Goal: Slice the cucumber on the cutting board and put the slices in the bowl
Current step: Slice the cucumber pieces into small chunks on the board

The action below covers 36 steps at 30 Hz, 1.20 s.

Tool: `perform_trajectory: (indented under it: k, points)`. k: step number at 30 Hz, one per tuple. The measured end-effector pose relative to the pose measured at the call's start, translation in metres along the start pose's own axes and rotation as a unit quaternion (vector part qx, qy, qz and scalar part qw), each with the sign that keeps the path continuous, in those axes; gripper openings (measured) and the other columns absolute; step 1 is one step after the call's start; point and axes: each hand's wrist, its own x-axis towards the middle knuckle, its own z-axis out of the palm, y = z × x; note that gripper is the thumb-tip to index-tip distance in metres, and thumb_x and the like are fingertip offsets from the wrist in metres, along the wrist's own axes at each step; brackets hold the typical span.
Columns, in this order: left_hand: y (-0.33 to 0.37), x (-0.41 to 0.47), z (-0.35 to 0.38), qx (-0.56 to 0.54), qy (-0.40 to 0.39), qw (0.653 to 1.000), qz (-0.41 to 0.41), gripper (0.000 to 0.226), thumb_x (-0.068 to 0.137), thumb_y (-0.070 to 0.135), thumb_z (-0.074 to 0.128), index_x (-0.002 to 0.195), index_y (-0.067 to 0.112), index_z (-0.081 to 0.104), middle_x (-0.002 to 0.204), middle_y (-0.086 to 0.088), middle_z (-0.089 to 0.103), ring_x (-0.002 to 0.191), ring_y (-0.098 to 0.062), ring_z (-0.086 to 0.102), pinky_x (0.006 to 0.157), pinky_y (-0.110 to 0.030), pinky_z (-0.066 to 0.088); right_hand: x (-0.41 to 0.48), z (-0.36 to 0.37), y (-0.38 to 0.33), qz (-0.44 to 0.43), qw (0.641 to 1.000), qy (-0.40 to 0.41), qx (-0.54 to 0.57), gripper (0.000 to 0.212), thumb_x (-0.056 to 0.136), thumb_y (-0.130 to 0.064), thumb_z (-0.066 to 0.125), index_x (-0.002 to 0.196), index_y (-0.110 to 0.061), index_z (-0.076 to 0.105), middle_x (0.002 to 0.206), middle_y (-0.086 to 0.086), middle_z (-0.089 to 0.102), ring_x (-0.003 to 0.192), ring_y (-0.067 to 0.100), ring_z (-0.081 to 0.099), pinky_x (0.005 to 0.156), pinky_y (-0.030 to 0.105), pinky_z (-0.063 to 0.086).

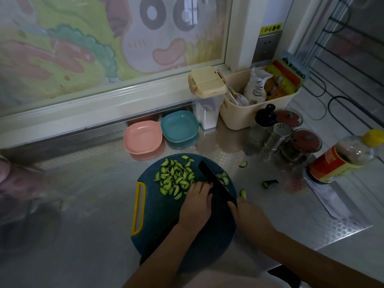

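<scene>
Steel counter, slicing underway: our right hand grips the knife, left hand grip unclear; next, slices into the pink bowl.

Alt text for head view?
A person's right hand holds a black knife over a round blue cutting board, the left hand beside the blade next to a pile of cucumber slices. A pink bowl and a teal bowl sit empty behind the board; a few pieces lie on the steel counter.

A dark teal cutting board with a yellow handle carries pale green cucumber slices and a black knife. Above it sit a pink bowl and a teal bowl on the grey, dimple-patterned surface.
</scene>
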Motion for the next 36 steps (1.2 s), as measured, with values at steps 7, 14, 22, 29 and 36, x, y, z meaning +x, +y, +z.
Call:
perform_trajectory:
  k: [7, 14, 22, 29, 36]
  points:
    - [0.001, -0.001, 0.000, -0.007, 0.001, 1.000, -0.011, 0.027, 0.088, 0.019, 0.047, 0.111, 0.010, 0.059, 0.098, -0.005, 0.056, 0.093, -0.015, 0.045, 0.082, -0.026, 0.037, -0.003, 0.000, 0.003, 0.018, 0.994, -0.004, 0.109, 0.033, 0.100, -0.035, 0.034, 0.095, -0.010, 0.055, 0.085, 0.008, 0.063, 0.072, 0.018, 0.057, 0.065, 0.027, 0.046]
    - [0.002, -0.001, 0.000, 0.001, 0.008, 1.000, -0.016, 0.025, 0.087, 0.017, 0.051, 0.109, 0.009, 0.059, 0.098, -0.006, 0.057, 0.093, -0.014, 0.042, 0.083, -0.025, 0.035, -0.003, -0.007, 0.009, 0.000, 0.994, 0.004, 0.112, 0.033, 0.100, -0.036, 0.033, 0.086, -0.013, 0.052, 0.068, -0.003, 0.052, 0.060, 0.012, 0.051, 0.051, 0.020, 0.038]
    - [0.003, -0.002, -0.001, 0.008, 0.009, 1.000, 0.003, 0.035, 0.090, 0.025, 0.038, 0.111, 0.008, 0.059, 0.099, -0.006, 0.058, 0.094, -0.014, 0.043, 0.085, -0.025, 0.035, -0.008, -0.014, 0.005, -0.020, 0.992, 0.001, 0.124, 0.037, 0.100, -0.036, 0.032, 0.088, -0.010, 0.055, 0.079, 0.006, 0.059, 0.072, 0.020, 0.058, 0.059, 0.027, 0.042]
    - [0.003, -0.002, -0.003, 0.008, 0.008, 1.000, 0.004, 0.036, 0.090, 0.025, 0.037, 0.111, 0.008, 0.060, 0.099, -0.007, 0.059, 0.094, -0.015, 0.044, 0.085, -0.026, 0.036, -0.007, -0.014, 0.005, -0.018, 0.993, -0.004, 0.113, 0.040, 0.100, -0.038, 0.031, 0.095, -0.009, 0.058, 0.086, 0.009, 0.064, 0.077, 0.021, 0.061, 0.069, 0.033, 0.049]
    - [0.001, -0.001, -0.001, 0.003, 0.007, 1.000, 0.001, 0.031, 0.090, 0.022, 0.043, 0.111, 0.008, 0.061, 0.099, -0.006, 0.060, 0.095, -0.015, 0.045, 0.086, -0.025, 0.037, -0.007, -0.012, 0.003, -0.018, 0.995, 0.009, 0.093, 0.039, 0.100, -0.037, 0.031, 0.095, -0.008, 0.056, 0.079, 0.004, 0.057, 0.074, 0.019, 0.059, 0.065, 0.030, 0.047]
